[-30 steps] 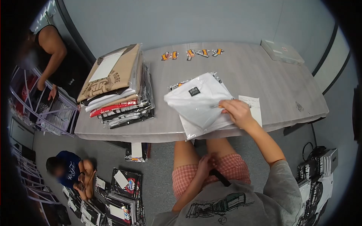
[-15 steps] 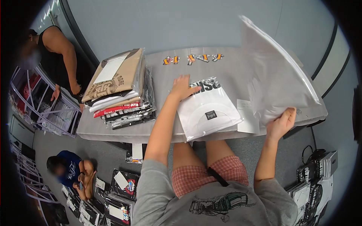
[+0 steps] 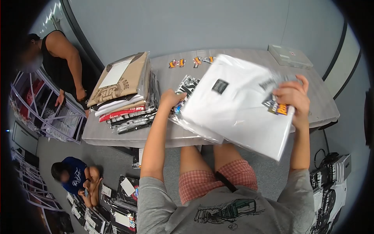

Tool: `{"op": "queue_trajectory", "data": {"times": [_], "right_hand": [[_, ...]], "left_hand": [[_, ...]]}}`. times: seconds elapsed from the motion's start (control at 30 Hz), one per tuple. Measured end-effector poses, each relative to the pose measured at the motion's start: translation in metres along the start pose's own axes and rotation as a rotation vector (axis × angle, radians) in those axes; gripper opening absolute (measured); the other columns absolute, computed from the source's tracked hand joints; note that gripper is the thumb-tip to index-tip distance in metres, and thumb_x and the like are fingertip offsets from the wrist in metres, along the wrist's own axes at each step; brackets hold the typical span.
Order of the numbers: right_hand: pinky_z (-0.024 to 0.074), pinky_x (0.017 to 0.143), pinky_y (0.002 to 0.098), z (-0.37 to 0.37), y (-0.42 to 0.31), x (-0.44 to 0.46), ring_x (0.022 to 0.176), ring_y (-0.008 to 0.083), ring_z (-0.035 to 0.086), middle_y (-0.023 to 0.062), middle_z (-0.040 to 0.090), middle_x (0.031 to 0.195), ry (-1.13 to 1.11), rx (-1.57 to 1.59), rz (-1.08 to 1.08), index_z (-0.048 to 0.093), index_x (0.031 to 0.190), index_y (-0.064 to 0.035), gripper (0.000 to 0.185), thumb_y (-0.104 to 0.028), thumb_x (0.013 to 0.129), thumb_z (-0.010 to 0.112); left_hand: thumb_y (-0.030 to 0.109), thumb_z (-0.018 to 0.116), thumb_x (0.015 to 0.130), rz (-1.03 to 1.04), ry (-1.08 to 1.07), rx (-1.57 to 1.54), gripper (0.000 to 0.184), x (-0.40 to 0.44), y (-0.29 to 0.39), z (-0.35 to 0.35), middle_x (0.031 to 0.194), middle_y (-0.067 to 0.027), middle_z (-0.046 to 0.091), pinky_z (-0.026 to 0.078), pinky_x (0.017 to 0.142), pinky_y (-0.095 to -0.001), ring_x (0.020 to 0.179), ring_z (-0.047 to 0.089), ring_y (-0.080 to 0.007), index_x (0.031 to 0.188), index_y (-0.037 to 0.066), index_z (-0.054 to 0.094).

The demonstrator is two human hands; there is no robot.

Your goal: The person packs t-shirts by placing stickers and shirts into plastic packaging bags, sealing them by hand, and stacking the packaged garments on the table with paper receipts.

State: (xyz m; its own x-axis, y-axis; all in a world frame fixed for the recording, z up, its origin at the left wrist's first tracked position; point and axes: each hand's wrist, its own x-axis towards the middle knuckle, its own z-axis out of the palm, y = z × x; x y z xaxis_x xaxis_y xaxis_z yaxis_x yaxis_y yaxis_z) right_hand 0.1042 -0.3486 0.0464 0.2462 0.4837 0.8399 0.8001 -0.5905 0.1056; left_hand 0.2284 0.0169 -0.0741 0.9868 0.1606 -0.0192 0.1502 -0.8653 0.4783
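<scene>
My right hand [image 3: 293,97] grips the right side of a white bagged garment [image 3: 239,105], tilted above the table's front half. Its fingers also lie over a small orange-and-black tag [image 3: 278,108]. A small black label shows on the garment's upper left. My left hand [image 3: 172,99] is closed on the left edge of another bagged garment with a black-and-white print [image 3: 187,86], partly hidden beneath the white one. Small orange and dark tags [image 3: 197,61] lie in a row at the back of the grey table [image 3: 167,78].
A tall stack of bagged garments [image 3: 117,84] stands at the table's left. A clear box [image 3: 290,55] sits at the back right. Two people [image 3: 64,50] [image 3: 74,175] are at the left, near racks. More bagged garments [image 3: 120,218] lie on the floor.
The white bagged garment has come down from the right to over the table's middle. My left hand has moved left and lower, and the printed garment has shifted left with it.
</scene>
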Motion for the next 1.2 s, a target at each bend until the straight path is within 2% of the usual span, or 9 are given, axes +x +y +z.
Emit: {"op": "queue_trajectory", "data": {"times": [0.17, 0.3, 0.53, 0.63, 0.73, 0.8, 0.9, 1.03, 1.2], "right_hand": [[0.0284, 0.099, 0.0434, 0.065, 0.029, 0.008, 0.096, 0.0255, 0.056, 0.0066, 0.063, 0.086, -0.044, 0.286, 0.068, 0.055, 0.067, -0.0041, 0.002, -0.004, 0.067, 0.057], [0.0305, 0.098, 0.0409, 0.131, 0.032, -0.031, 0.1, 0.0266, 0.054, 0.0084, 0.061, 0.088, -0.058, 0.423, 0.27, 0.053, 0.069, -0.0006, 0.005, -0.003, 0.068, 0.056], [0.037, 0.091, 0.034, 0.169, 0.028, -0.064, 0.111, 0.0301, 0.042, 0.0131, 0.045, 0.116, -0.463, 0.583, 0.307, 0.053, 0.096, -0.0077, 0.024, -0.006, 0.072, 0.057], [0.0401, 0.087, 0.0358, 0.166, 0.034, -0.068, 0.104, 0.0314, 0.047, 0.0154, 0.051, 0.109, -0.37, 0.134, 0.312, 0.052, 0.098, -0.0044, 0.023, -0.008, 0.076, 0.056], [0.0452, 0.076, 0.0343, 0.159, 0.041, -0.057, 0.09, 0.0296, 0.055, 0.0206, 0.055, 0.097, -0.503, 0.187, 0.776, 0.052, 0.101, 0.0015, 0.029, -0.018, 0.08, 0.057], [0.0448, 0.064, 0.0351, 0.151, 0.032, -0.037, 0.072, 0.0237, 0.057, 0.0185, 0.057, 0.078, -1.121, 0.494, 1.161, 0.052, 0.094, 0.0055, 0.047, -0.038, 0.079, 0.06], [0.0453, 0.059, 0.0309, 0.163, 0.028, -0.044, 0.069, 0.0177, 0.056, 0.0168, 0.057, 0.077, -1.211, 0.485, 1.08, 0.052, 0.093, 0.0101, 0.065, -0.051, 0.072, 0.062], [0.0457, 0.051, 0.0261, 0.175, 0.027, -0.068, 0.059, 0.0121, 0.056, 0.0085, 0.06, 0.074, -0.583, 0.808, 1.364, 0.054, 0.094, 0.0127, 0.066, -0.048, 0.071, 0.066], [0.0463, 0.053, 0.0251, 0.116, 0.082, -0.055, 0.063, 0.0128, 0.057, 0.0108, 0.06, 0.078, -0.473, 0.993, 1.362, 0.055, 0.094, 0.0095, 0.057, -0.041, 0.072, 0.068]], "left_hand": [[0.044, 0.064, 0.071, -0.124, -0.135, -0.341, 0.066, -0.031, -0.046, 0.033, 0.096, -0.0237, 0.058, 0.046, 0.073, -0.0365, 0.085, 0.058, -0.0267, 0.103, -0.011, 0.048], [0.068, 0.03, 0.079, -0.36, -0.365, -0.971, 0.079, -0.075, -0.035, 0.023, 0.092, -0.0129, 0.06, 0.048, 0.065, -0.0288, 0.075, 0.059, -0.0196, 0.107, -0.002, 0.052], [0.039, 0.062, 0.076, -0.219, -0.287, -0.998, 0.058, -0.084, -0.046, 0.04, 0.095, -0.0139, 0.059, 0.049, 0.066, -0.0326, 0.08, 0.059, -0.0211, 0.111, -0.005, 0.048], [0.023, 0.069, 0.072, -0.233, -0.244, -1.223, 0.058, -0.093, -0.044, 0.041, 0.099, -0.0165, 0.057, 0.049, 0.068, -0.0327, 0.083, 0.059, -0.0224, 0.113, -0.009, 0.044], [0.023, 0.066, 0.074, -0.223, -0.171, -1.292, 0.058, -0.102, -0.041, 0.042, 0.102, -0.0176, 0.056, 0.049, 0.068, -0.0319, 0.086, 0.059, -0.0231, 0.114, -0.011, 0.041], [0.022, 0.062, 0.077, -0.294, -0.175, -1.294, 0.054, -0.105, -0.042, 0.045, 0.102, -0.0177, 0.056, 0.049, 0.069, -0.0332, 0.086, 0.059, -0.0244, 0.115, -0.01, 0.041], [0.022, 0.058, 0.081, -0.337, -0.326, -1.495, 0.051, -0.097, -0.056, 0.054, 0.104, -0.0185, 0.055, 0.05, 0.069, -0.0343, 0.086, 0.06, -0.0252, 0.116, -0.009, 0.039], [0.021, 0.051, 0.086, -0.191, -0.165, -1.539, 0.046, -0.113, -0.033, 0.047, 0.104, -0.0185, 0.055, 0.052, 0.07, -0.035, 0.085, 0.06, -0.0255, 0.117, -0.009, 0.037], [0.024, 0.051, 0.087, -0.04, -0.133, -1.65, 0.046, -0.116, 0.048, 0.041, 0.109, -0.0189, 0.051, 0.05, 0.076, -0.0375, 0.093, 0.057, -0.0271, 0.119, -0.005, 0.035]]}}
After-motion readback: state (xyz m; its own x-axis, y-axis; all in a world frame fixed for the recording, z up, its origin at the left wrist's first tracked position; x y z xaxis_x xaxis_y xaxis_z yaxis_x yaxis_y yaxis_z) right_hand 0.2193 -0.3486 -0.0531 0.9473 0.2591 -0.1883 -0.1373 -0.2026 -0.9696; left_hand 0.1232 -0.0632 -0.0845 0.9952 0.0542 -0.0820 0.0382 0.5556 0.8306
